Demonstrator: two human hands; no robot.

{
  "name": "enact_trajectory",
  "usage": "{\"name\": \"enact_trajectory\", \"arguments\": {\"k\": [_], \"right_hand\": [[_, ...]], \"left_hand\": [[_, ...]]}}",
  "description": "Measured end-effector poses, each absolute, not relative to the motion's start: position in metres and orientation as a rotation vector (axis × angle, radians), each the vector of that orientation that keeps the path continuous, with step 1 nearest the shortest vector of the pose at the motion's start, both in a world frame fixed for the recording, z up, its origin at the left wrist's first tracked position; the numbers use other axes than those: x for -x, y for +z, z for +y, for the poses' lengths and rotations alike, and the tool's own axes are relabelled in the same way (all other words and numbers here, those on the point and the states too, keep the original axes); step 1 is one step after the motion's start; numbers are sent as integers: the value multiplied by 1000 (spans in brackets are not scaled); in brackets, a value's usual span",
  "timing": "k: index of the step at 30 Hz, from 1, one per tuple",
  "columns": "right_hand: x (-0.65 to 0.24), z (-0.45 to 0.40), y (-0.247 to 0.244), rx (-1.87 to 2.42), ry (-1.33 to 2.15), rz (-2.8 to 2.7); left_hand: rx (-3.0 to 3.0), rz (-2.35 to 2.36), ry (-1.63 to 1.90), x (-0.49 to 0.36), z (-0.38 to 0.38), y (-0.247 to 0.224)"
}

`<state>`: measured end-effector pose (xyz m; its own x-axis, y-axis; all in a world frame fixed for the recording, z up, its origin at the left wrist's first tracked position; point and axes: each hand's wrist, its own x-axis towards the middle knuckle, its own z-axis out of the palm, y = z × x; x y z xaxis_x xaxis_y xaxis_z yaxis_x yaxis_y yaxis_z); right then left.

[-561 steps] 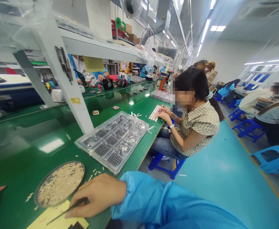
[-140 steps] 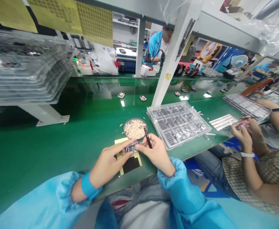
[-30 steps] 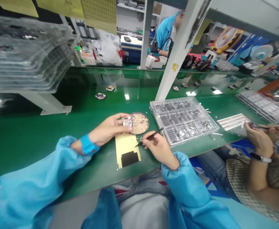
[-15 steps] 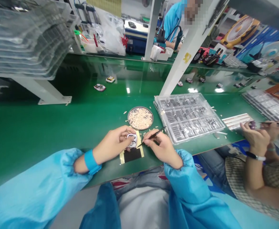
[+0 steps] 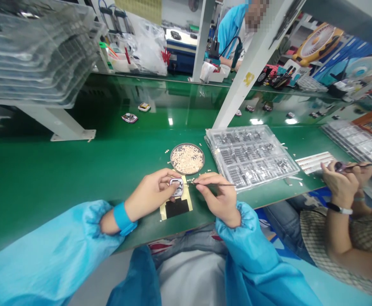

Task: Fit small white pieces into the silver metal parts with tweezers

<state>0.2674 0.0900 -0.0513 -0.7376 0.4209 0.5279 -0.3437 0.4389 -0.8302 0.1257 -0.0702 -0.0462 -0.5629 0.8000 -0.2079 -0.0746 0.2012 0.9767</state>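
Observation:
Between thumb and fingers, my left hand (image 5: 156,187) grips a small rounded-square device case (image 5: 177,187), its open inner side facing up. My right hand (image 5: 216,195) pinches thin dark tweezers (image 5: 209,184), held nearly level with the tip at the case's right edge. Whether the tip touches the case or carries anything is too small to tell. Below the case lies a yellow sheet (image 5: 188,199) bearing a black patch (image 5: 177,207). Just beyond the hands sits a round dish (image 5: 187,158) filled with tiny pale and dark pieces.
Right of the dish lies a stack of clear trays (image 5: 252,157) holding parts. Farther right, a co-worker's hands (image 5: 345,182) hold a small dark part and a thin tool. A white post (image 5: 246,68) rises behind the trays. Two small devices (image 5: 130,118) lie at the back left.
My right hand has swung the tweezers from a downward slant over the yellow sheet to nearly level, tip at the case's right side. My left hand stays almost still.

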Motion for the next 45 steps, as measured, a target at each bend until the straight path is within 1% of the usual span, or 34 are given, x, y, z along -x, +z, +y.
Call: {"name": "enact_trajectory", "arguments": {"k": [8,18,26,32,36,45], "right_hand": [[-267,89,-48,159,1367,-1904],[-270,89,-51,105,1373,-1813],[-271,89,-51,82,1386,-1807],[-268,91,-51,183,1397,-2008],[-265,91,-51,129,1367,-2183],[-267,90,-50,2,1386,-2120]], "left_hand": [[-724,1735,1436,-125,-71,-44],[-702,1663,1433,-124,-72,-42],[-678,1647,1504,-120,-72,-41],[-671,1640,1496,-118,-75,-39],[-716,1659,1463,-119,-76,-39],[-668,1638,1484,-119,-73,-43]]}}
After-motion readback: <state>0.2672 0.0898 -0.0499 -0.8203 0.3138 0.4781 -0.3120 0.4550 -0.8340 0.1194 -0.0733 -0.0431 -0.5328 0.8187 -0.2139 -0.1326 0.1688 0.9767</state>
